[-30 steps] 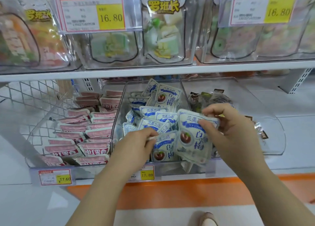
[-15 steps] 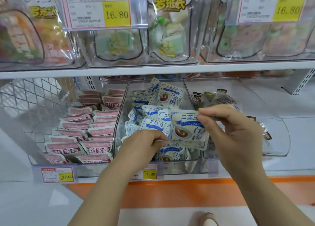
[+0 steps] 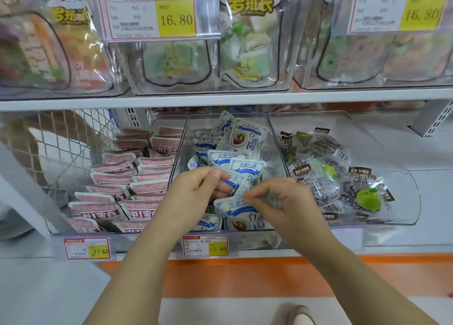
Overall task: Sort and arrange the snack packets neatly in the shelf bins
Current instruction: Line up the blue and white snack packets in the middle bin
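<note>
- Wire mesh panel at far left, behind the lower shelf.
- Pink packets stacked in two rows in left clear bin; price tag 17.60 on the near shelf edge below.
- Left hand over near-left part of middle bin, fingers curled, thumb and fingers pinching edge of an upright packet in the pile.
- Blue-white packets fill the middle bin in a loose heap, some standing at the far end; price tag 17.80 below its front.
- Right hand at the bin's near-right, thumb and forefinger pinching top edge of front packet, which lies on top of others at the near end, print facing up.
- Dark packets with green fruit print piled loose in right bin.
- Upper shelf carries clear bins of candy bags, blurry.
</note>
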`<state>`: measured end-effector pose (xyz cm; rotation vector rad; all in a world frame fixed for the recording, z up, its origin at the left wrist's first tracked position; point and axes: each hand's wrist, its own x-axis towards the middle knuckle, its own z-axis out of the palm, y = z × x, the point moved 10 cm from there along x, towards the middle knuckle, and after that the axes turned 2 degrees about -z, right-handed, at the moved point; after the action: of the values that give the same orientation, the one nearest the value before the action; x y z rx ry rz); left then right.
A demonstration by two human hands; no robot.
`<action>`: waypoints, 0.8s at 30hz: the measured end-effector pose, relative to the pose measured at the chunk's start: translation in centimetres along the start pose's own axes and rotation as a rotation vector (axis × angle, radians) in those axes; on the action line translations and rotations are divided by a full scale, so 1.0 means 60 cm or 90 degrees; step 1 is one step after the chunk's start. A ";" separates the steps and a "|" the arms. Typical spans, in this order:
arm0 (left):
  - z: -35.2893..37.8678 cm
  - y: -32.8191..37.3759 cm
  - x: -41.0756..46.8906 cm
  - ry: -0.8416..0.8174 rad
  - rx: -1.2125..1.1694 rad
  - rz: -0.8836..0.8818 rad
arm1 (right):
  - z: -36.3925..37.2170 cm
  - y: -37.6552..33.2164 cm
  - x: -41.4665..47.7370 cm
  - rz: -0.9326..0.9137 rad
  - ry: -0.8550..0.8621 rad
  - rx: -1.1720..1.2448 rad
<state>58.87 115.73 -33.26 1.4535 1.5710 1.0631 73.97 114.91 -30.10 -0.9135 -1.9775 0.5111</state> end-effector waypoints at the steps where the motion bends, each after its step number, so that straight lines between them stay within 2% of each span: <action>1: 0.001 -0.002 -0.001 -0.004 -0.019 -0.010 | 0.013 -0.004 -0.001 -0.012 -0.035 -0.034; 6: 0.019 -0.010 -0.013 -0.049 0.012 -0.045 | 0.030 0.007 -0.008 0.021 -0.153 -0.212; 10: 0.033 -0.007 -0.024 -0.093 0.193 0.009 | 0.049 0.026 -0.017 0.055 -0.255 -0.290; 15: 0.052 -0.007 -0.030 -0.107 0.394 0.081 | 0.070 0.027 -0.022 -0.008 -0.339 -0.471; 17: 0.056 -0.008 -0.031 -0.111 0.420 0.082 | 0.076 0.021 -0.029 -0.041 -0.374 -0.516; 19: 0.057 -0.005 -0.030 -0.109 0.420 0.093 | 0.081 0.016 -0.035 -0.078 -0.421 -0.519; 21: 0.058 0.000 -0.031 -0.110 0.400 0.097 | 0.078 0.013 -0.030 -0.098 -0.467 -0.446; 22: 0.061 0.003 -0.031 -0.112 0.388 0.101 | 0.064 0.008 -0.020 -0.090 -0.453 -0.392; 24: 0.071 0.008 -0.034 -0.119 0.384 0.108 | 0.021 -0.014 0.015 -0.083 -0.344 -0.311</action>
<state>63.13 114.10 -34.52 2.0476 1.7343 0.5296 72.26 115.04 -29.72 -0.9984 -2.7110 0.2068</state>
